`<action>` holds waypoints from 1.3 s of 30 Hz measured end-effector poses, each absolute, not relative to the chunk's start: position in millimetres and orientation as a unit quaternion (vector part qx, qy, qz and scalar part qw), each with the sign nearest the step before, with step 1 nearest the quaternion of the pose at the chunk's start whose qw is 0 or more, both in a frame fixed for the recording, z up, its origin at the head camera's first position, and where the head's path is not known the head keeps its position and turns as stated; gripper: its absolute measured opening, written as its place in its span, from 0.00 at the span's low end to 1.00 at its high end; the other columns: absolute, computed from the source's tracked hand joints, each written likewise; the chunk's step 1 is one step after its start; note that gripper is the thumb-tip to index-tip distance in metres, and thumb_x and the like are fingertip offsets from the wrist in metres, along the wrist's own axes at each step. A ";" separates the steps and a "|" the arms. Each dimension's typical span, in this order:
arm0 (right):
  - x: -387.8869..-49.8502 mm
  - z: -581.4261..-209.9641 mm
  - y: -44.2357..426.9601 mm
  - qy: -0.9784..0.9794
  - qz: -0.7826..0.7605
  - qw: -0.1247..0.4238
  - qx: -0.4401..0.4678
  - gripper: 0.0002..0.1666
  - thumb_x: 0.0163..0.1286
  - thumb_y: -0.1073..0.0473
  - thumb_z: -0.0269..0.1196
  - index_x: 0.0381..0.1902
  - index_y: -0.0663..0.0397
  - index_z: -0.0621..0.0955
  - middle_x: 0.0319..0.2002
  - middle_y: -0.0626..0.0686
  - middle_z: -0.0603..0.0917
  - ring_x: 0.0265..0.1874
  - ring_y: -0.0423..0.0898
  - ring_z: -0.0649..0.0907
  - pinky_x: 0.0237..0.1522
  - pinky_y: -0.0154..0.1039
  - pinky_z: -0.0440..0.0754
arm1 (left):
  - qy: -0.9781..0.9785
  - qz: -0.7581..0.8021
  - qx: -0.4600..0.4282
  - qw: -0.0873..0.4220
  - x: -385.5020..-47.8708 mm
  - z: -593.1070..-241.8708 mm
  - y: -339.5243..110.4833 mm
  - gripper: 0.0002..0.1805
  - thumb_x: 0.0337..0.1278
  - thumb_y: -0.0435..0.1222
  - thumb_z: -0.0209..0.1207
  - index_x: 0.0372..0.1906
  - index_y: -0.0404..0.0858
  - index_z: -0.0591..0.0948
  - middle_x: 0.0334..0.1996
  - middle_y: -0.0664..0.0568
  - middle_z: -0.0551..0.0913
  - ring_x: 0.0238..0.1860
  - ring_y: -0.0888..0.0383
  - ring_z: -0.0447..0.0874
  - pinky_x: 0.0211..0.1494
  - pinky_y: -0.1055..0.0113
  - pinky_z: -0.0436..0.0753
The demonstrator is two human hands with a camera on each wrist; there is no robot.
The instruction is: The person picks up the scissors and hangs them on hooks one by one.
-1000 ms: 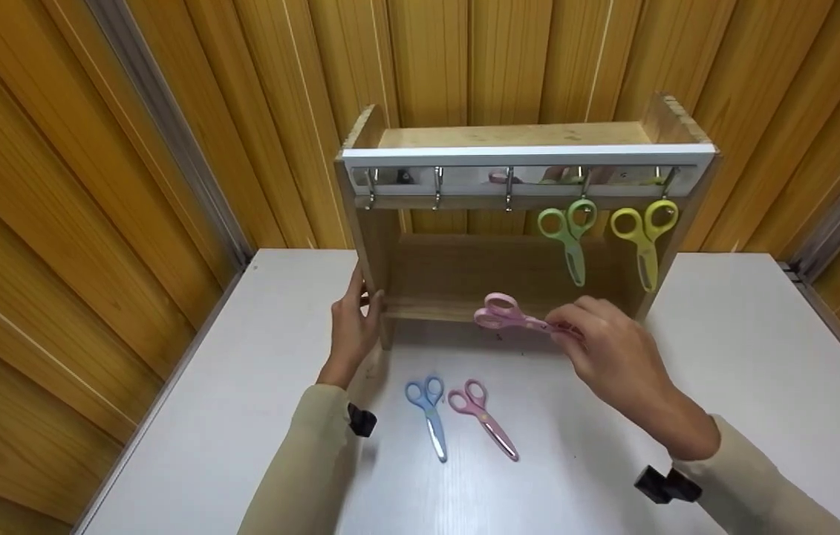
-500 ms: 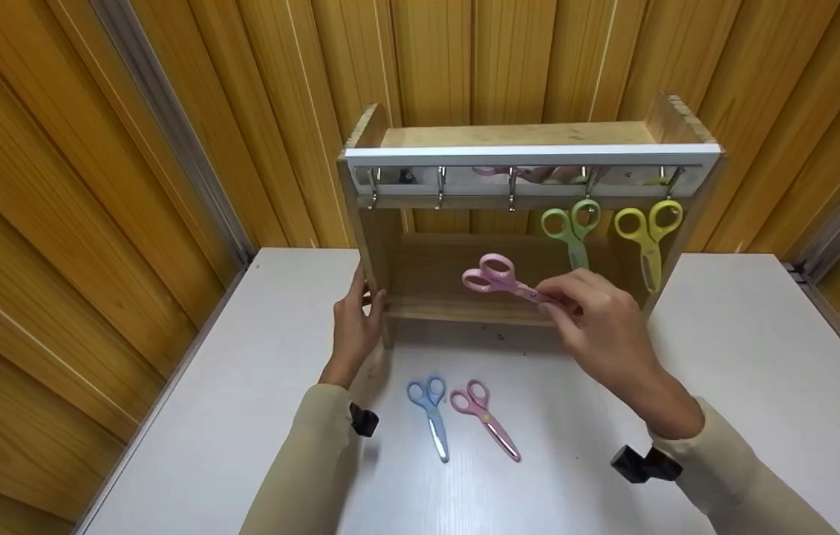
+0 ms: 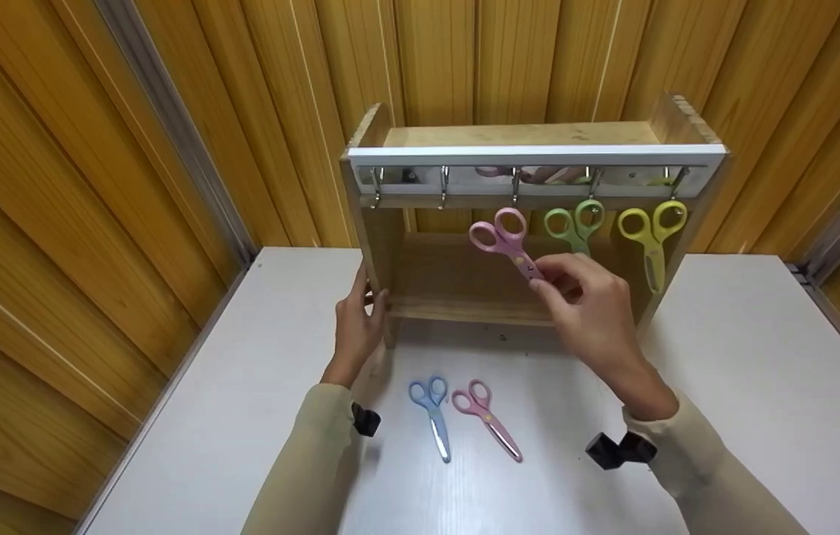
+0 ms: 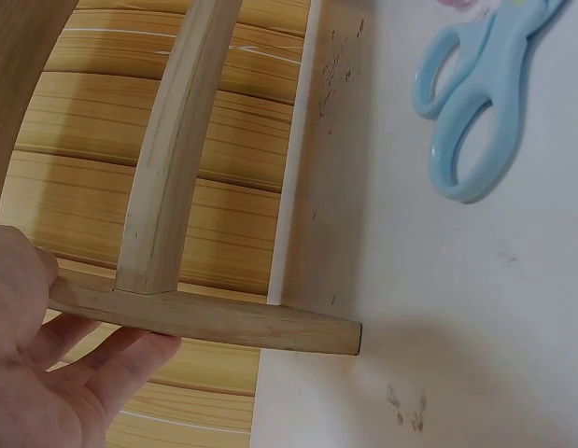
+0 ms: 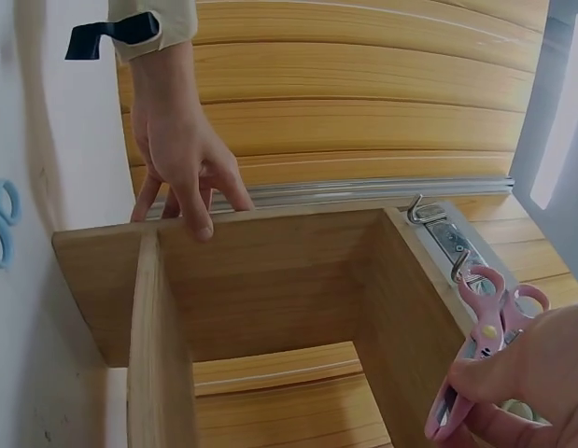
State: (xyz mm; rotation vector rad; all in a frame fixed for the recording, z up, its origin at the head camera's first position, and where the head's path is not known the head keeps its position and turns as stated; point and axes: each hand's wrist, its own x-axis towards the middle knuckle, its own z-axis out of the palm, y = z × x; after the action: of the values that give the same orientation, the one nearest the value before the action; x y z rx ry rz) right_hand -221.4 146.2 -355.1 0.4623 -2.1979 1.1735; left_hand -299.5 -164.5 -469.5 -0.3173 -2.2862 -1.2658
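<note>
Pink scissors [image 3: 514,247] held up before the wooden rack [image 3: 509,135]

On the white table [image 3: 746,349] the rack stands upright, and both arms stretch towards it: the left runs forward, low beside the frame, the right slants inward, raised in front. The left hand [image 3: 358,331] grips the side panel; the left wrist view shows its fingers against the outer face. The right hand [image 3: 598,301] pinches the pink scissors by the blades, rings up. The head view hides those blades; the right wrist's shows them jutting past the thumb. Green scissors [image 3: 579,241] hang alongside. The rings sit just below the middle hook [image 3: 515,186]; I can't tell whether they touch.
</note>
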 end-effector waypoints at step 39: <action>-240.1 -379.8 128.4 -0.822 0.478 0.286 0.121 0.09 0.65 0.63 0.73 0.42 0.59 0.87 0.34 0.52 0.88 0.31 0.44 0.84 0.33 0.25 0.79 | -0.846 -0.455 -0.108 0.255 -299.8 -470.3 -165.2 0.35 0.75 0.30 0.56 0.81 0.40 0.58 0.65 0.39 0.79 0.54 0.44 0.87 0.53 0.57 0.88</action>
State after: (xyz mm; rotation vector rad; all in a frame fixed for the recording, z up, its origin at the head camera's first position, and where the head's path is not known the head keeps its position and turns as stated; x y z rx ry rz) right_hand -240.1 128.4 -379.8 0.3233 -2.1962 1.2782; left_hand -299.8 -165.2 -470.3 -0.2927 -2.2987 -1.2365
